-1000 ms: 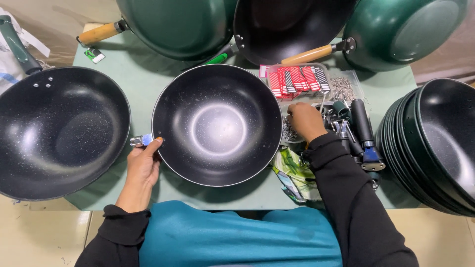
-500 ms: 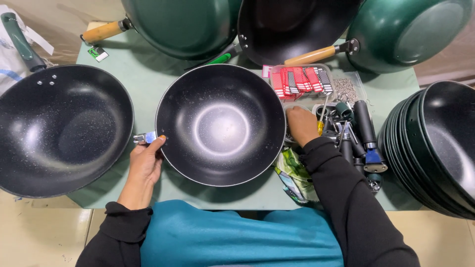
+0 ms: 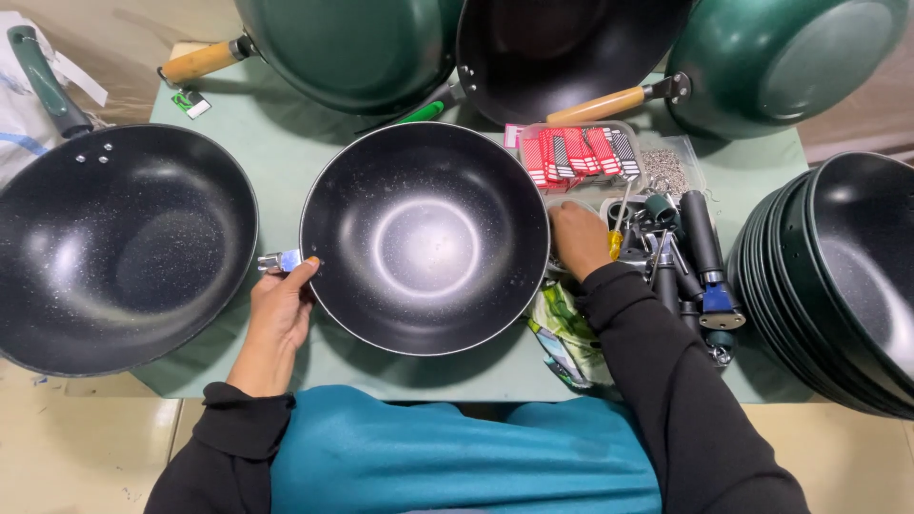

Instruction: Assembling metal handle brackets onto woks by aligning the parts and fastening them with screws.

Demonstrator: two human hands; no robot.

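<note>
A black non-stick wok (image 3: 426,238) without a handle lies in the middle of the green table (image 3: 286,152). My left hand (image 3: 281,309) grips its left rim beside the small metal handle bracket (image 3: 276,261). My right hand (image 3: 579,238) rests at the wok's right rim, fingers curled down among small parts next to a yellow-handled screwdriver (image 3: 617,238). What the right fingers hold is hidden.
A second black wok (image 3: 114,247) lies at left. Green woks with wooden handles (image 3: 362,48) (image 3: 790,57) lean at the back. A stack of black woks (image 3: 838,276) stands at right. A tray of red tags (image 3: 576,152), screws (image 3: 666,169) and dark handles (image 3: 700,247) lie right of centre.
My left hand has shifted slightly up along the wok's left rim by the bracket. My right hand stays at the right rim among the parts.
</note>
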